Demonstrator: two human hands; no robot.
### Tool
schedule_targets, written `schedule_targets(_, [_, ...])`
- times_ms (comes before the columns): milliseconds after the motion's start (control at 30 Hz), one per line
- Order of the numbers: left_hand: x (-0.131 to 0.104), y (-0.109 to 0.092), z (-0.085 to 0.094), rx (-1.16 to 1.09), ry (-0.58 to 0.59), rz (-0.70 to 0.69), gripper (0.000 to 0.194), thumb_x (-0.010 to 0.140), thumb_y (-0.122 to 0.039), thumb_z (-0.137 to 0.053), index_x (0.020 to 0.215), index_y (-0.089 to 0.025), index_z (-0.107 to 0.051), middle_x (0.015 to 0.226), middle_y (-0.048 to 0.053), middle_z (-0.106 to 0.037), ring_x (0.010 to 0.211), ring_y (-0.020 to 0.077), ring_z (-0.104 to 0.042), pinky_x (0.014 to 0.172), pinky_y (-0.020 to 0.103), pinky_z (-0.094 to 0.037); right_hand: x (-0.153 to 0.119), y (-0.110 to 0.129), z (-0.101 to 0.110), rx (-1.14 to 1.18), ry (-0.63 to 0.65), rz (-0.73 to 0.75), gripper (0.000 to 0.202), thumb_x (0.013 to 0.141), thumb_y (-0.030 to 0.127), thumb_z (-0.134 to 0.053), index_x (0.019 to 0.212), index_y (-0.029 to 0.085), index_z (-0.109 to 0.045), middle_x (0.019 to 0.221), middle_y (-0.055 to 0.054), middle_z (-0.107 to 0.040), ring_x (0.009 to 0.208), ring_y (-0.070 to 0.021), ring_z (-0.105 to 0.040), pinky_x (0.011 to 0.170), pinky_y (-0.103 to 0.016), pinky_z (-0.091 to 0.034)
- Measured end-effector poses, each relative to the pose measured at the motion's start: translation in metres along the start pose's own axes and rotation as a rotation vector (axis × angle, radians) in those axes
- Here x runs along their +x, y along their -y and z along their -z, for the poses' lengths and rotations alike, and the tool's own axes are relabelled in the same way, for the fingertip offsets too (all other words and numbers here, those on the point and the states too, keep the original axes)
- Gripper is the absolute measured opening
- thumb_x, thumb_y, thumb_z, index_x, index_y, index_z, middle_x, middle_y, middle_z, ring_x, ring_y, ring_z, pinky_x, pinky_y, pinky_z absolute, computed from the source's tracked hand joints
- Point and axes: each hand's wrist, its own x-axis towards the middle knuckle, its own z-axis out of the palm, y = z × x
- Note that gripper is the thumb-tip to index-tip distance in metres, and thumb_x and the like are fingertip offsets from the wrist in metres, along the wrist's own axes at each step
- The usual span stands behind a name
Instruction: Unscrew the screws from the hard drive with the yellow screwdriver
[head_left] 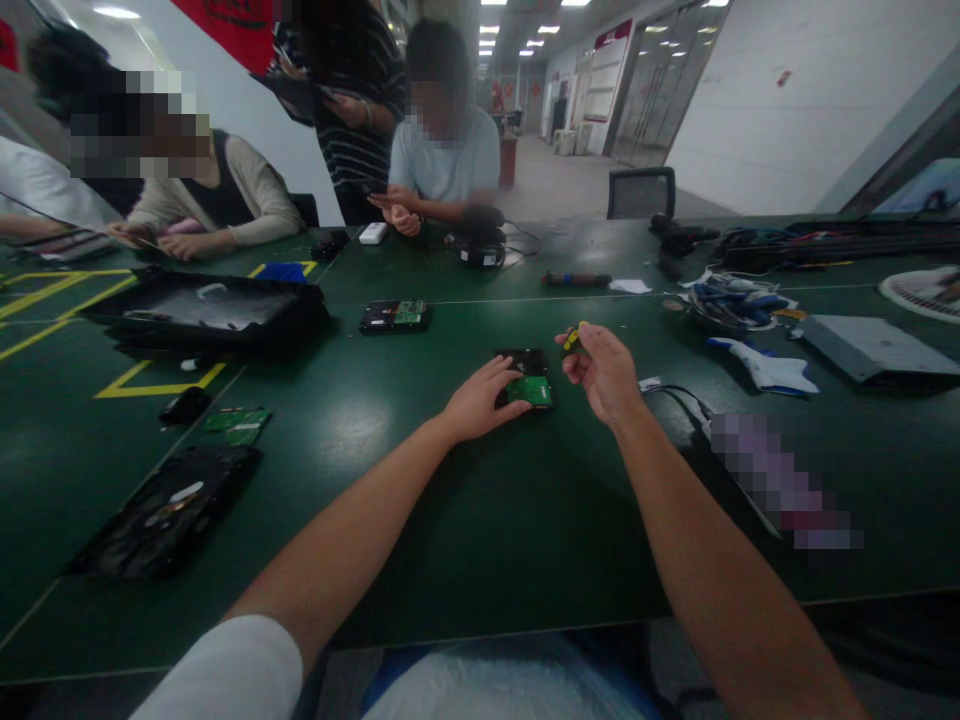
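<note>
A hard drive (531, 391) lies on the green table with its green circuit board facing up. My left hand (486, 396) holds it steady from the left, fingers over the far side and thumb along the near side. Just right of the drive, my right hand (602, 368) is raised with its fingers closed around a yellow-and-black screwdriver (574, 337). Only part of the screwdriver's handle shows between the fingers; its tip cannot be made out.
Another hard drive (395, 316) lies farther back. At left are a black casing (214, 305), a loose circuit board (238, 425) and a black part (169, 510). A metal box (881, 350), gloves (765, 366) and a cabled device (772, 480) lie right. Several people are across the table.
</note>
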Motion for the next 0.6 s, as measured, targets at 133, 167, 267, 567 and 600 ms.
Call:
schedule_targets(133, [-0.0003,0.0003,-0.0001,0.005,0.003,-0.006,0.065,0.094,-0.063,-0.064,0.146,-0.024,-0.057,0.169,0.011,-0.04,0.161,0.0296,-0.028,0.13,0.052,-0.03,0.0,0.0004,-0.0009,-0.001,-0.015,0.002,0.04,0.083,0.059,-0.079,0.095,0.025,-0.062,0.098,0.0,-0.076,0.055,-0.0073,-0.057,0.045,-0.021,-0.036])
schedule_targets(167, [-0.0003,0.0007,-0.0001,0.006,0.003,-0.007,0.065,0.094,-0.063,-0.064,0.146,-0.024,-0.057,0.169,0.011,-0.04,0.161,0.0297,-0.028,0.13,0.052,-0.03,0.0,0.0006,-0.001,-0.002,-0.014,0.003,0.04,0.082,0.06,-0.079,0.095,0.025,-0.062,0.098,0.0,-0.076,0.055,-0.0074,-0.057,0.045,-0.021,-0.036])
schedule_targets(267, [-0.0004,0.0018,-0.0006,0.009,0.002,-0.002,0.066,0.094,-0.064,-0.063,0.146,-0.024,-0.057,0.169,0.011,-0.04,0.161,0.0298,-0.028,0.13,0.052,-0.031,-0.0002,0.0012,-0.0013,-0.008,-0.01,0.009,0.042,0.081,0.061,-0.079,0.095,0.025,-0.063,0.098,0.0,-0.076,0.055,-0.0073,-0.057,0.045,-0.021,-0.037])
schedule_targets(567, [-0.0002,0.0003,0.0003,0.005,0.009,0.005,0.066,0.094,-0.066,-0.062,0.146,-0.024,-0.057,0.169,0.011,-0.04,0.161,0.0297,-0.028,0.13,0.052,-0.03,0.0014,0.0045,0.0013,-0.003,-0.052,0.055,0.04,0.083,0.063,-0.076,0.097,0.027,-0.064,0.099,-0.001,-0.076,0.055,-0.0076,-0.055,0.044,-0.022,-0.036])
schedule_targets(600, [-0.0003,-0.0003,0.001,0.004,0.014,0.011,0.066,0.094,-0.066,-0.061,0.146,-0.025,-0.057,0.169,0.011,-0.04,0.161,0.0298,-0.028,0.13,0.053,-0.03,0.0028,0.0042,0.0027,-0.01,-0.083,0.07,0.041,0.084,0.064,-0.074,0.098,0.027,-0.064,0.097,0.0,-0.076,0.054,-0.0077,-0.054,0.043,-0.022,-0.035])
